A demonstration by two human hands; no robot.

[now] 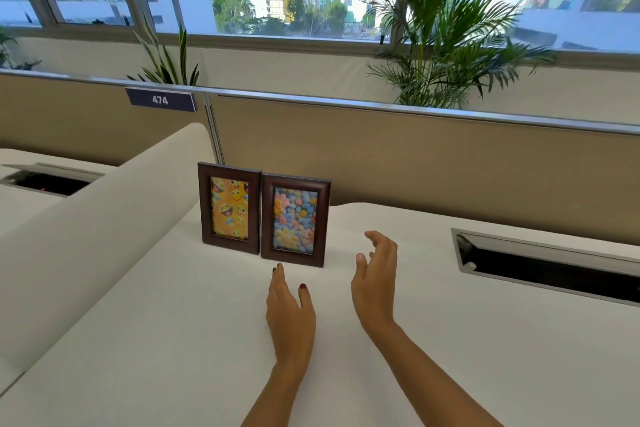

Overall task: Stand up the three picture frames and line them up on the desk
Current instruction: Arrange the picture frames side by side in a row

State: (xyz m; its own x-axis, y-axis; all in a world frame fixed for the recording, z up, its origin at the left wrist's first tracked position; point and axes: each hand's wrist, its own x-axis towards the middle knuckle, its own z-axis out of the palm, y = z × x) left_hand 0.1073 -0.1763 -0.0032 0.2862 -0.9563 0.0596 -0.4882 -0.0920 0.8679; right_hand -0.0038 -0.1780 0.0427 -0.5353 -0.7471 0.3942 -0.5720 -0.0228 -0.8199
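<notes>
Two dark brown picture frames stand upright side by side on the white desk point(173, 322). The left frame point(229, 208) shows yellow emoji faces, the right frame point(295, 220) shows coloured flowers, and their edges touch. My left hand point(290, 308) hovers just in front of the flower frame, fingers apart, holding nothing. My right hand point(375, 282) is to the right of that frame, palm turned inward, fingers spread and empty. No third frame is in view.
A beige partition point(415, 163) with a metal rail and a "474" sign point(160, 100) runs behind the desk. Cable slots open in the desk at right point(540, 263) and far left point(48, 180). A raised white divider point(104, 211) slopes along the left. Plants stand behind the partition.
</notes>
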